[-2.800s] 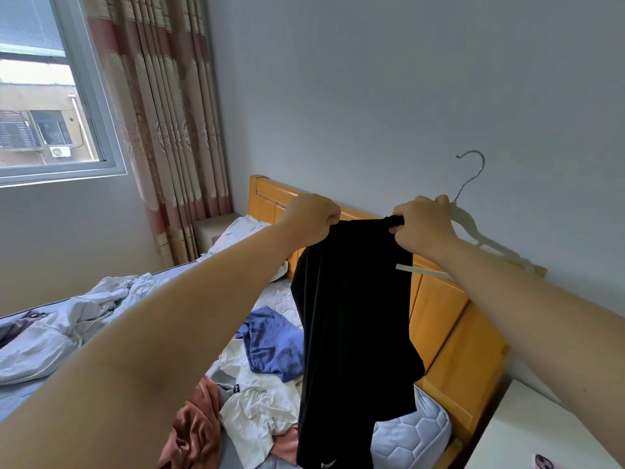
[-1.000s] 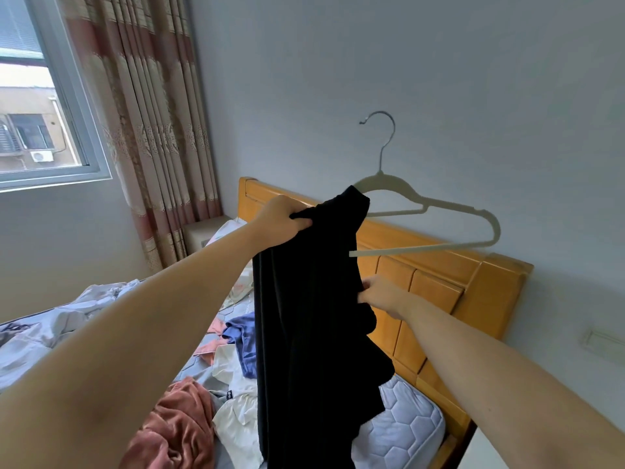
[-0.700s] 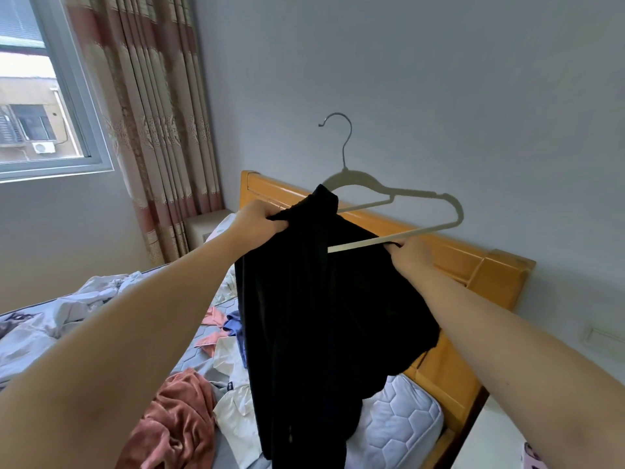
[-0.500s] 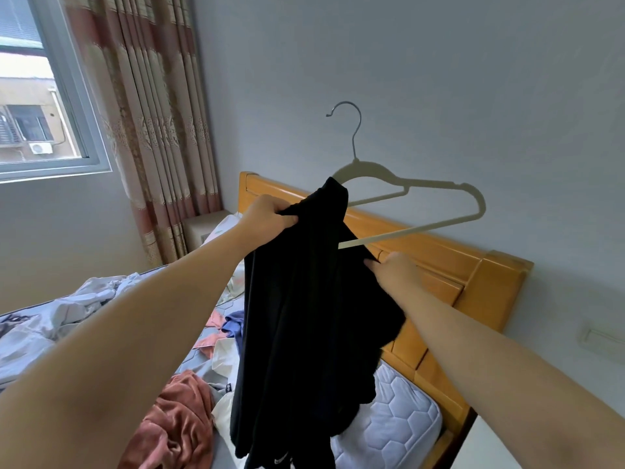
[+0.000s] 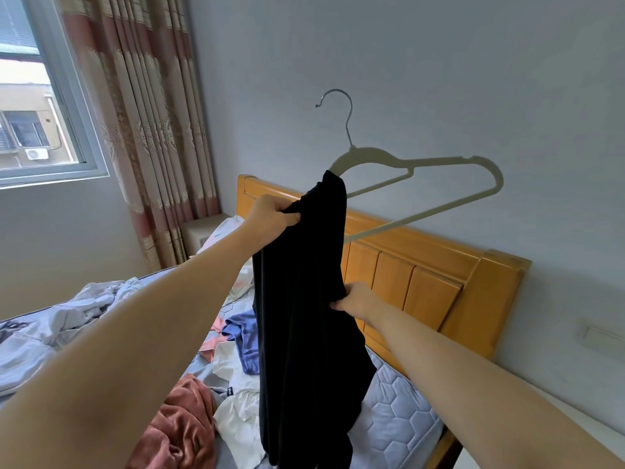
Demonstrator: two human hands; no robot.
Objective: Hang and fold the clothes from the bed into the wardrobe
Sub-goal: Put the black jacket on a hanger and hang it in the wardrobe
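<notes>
A black garment (image 5: 304, 319) hangs over the left arm of a cream hanger (image 5: 419, 184) with a metal hook, held up in front of the wall. My left hand (image 5: 274, 214) grips the bunched top of the garment, with the hanger's left end hidden under the cloth. Lower down, my right hand (image 5: 355, 301) pinches the garment's right edge. The hanger's right arm and bottom bar are bare.
Below lies the bed (image 5: 399, 424) with a wooden headboard (image 5: 422, 282). On it are a rust-red cloth (image 5: 179, 431), white pieces (image 5: 236, 411), a blue garment (image 5: 245, 336) and pale bedding (image 5: 61, 319). Striped curtains (image 5: 148, 106) and a window (image 5: 30, 96) stand at left.
My right hand has let go of the hanger's bottom bar and dropped to the garment's right edge. The hanger has tilted and stays raised in my left hand.
</notes>
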